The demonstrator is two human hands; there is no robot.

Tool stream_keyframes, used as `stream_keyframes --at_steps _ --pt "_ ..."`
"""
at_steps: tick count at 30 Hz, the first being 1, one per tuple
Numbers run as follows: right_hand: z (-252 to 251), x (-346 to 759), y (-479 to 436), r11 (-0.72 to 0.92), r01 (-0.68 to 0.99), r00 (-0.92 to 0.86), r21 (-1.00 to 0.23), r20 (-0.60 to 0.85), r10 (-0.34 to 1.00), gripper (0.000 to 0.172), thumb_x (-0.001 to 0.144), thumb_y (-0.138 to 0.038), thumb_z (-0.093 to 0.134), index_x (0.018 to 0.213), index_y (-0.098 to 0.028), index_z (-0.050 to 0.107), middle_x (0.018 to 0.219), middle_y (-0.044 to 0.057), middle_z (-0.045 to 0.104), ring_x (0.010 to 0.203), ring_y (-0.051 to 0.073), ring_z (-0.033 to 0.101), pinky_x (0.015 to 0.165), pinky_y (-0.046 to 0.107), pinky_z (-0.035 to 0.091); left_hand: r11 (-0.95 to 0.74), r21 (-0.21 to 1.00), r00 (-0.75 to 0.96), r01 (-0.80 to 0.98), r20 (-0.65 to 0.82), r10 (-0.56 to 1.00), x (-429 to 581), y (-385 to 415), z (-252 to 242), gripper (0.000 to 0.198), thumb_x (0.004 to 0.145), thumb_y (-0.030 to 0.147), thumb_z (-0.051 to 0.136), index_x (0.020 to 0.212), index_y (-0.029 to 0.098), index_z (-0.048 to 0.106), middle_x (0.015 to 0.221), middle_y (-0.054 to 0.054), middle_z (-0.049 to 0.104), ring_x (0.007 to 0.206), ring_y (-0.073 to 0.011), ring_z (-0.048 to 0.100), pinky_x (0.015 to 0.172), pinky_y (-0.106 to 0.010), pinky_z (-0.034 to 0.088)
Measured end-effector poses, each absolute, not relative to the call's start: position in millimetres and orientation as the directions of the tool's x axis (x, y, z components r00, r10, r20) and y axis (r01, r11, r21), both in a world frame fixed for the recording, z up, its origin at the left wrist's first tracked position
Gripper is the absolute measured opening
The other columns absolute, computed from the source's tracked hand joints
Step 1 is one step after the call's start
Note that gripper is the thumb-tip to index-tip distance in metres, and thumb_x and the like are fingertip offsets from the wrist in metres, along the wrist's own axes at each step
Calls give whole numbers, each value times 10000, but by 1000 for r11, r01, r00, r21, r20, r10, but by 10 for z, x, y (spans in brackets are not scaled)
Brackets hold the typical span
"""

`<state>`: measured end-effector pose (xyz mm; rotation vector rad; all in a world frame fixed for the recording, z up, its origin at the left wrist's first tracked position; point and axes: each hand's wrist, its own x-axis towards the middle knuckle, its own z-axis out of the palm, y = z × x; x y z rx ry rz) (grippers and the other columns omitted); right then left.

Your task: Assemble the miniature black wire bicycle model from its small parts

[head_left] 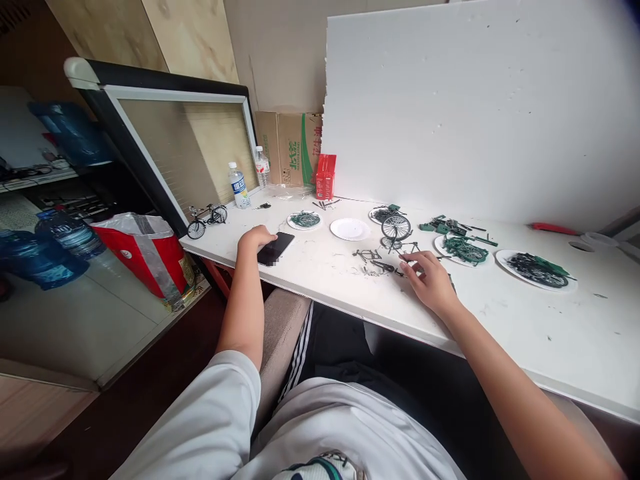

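Observation:
My left hand (pixel 255 239) rests curled on the left end of a black phone (pixel 275 248) lying flat on the white table (pixel 525 320). My right hand (pixel 429 280) lies palm down on the table with fingers stretched toward several small dark metal parts (pixel 376 261). Just beyond them stands a small spoked wheel (pixel 396 227). Paper plates hold green and black model bicycle pieces (pixel 466 250), and one white plate (pixel 351 229) holds nothing. A finished small model bicycle (pixel 207 219) stands at the table's left corner.
A large white foam board (pixel 475 107) leans behind the table. Two water bottles (pixel 240 185), a red box (pixel 325 177) and a cardboard carton (pixel 293 147) stand at the back left. A red bag (pixel 150 257) and large water jugs (pixel 45 247) lie to the left.

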<state>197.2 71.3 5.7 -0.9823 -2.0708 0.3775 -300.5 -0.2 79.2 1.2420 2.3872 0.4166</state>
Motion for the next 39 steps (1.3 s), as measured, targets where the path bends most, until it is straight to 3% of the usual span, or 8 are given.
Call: stream_keyframes --at_steps 6,14,19,23,28,34,39 --pt "47 1998 733 655 535 -392 -534 530 752 563 1064 -727 539 1204 -227 755 1200 150 708 833 239 728 660 397 629 592 375 -524 713 -276 806 -3022 45 771 415 958 591 675 794 213 633 532 -60 564 610 -259 642 657 -332 496" --pt "17 2021 774 664 537 -400 -520 536 743 508 1067 -685 557 1194 -235 756 1227 149 716 826 241 729 677 412 632 568 418 -482 709 -300 823 -3088 32 784 500 736 615 906 889 186 697 621 -69 668 675 -251 698 671 -310 544" --pt "24 2016 771 668 535 -402 -517 540 740 503 1061 -681 566 1179 -233 760 1225 151 722 817 241 728 680 416 637 579 405 -479 707 -328 814 -3113 33 795 579 669 617 957 950 163 734 749 -124 754 781 -293 764 710 -329 586" --pt "40 2009 759 669 534 -407 -517 537 739 487 1061 -669 573 1175 -235 762 1214 154 726 812 243 733 672 416 640 585 402 -446 705 -391 805 -3085 25 840 746 536 603 1022 1073 148 775 878 -167 810 867 -338 797 731 -352 611" --pt "50 2009 751 671 535 -418 -513 530 738 487 1062 -666 572 1175 -234 765 1209 154 727 821 244 740 662 407 642 592 299 -467 748 -398 790 -2964 37 879 920 469 535 1040 1243 116 771 1113 -237 831 987 -420 813 717 -391 646" --pt "35 2009 748 661 543 -412 -518 521 747 512 1067 -692 557 1192 -241 764 1214 146 725 828 238 739 656 391 631 520 393 -349 758 -428 833 -2910 90 818 780 541 377 1006 1241 139 757 1064 -179 859 886 -349 836 705 -359 664" --pt "20 2010 745 654 554 -413 -515 512 753 531 1071 -705 547 1211 -237 757 1218 143 721 850 240 746 684 391 630 479 382 -318 790 -413 853 -2889 117 830 704 543 337 1007 1173 135 765 1077 -197 858 890 -358 840 714 -376 671"
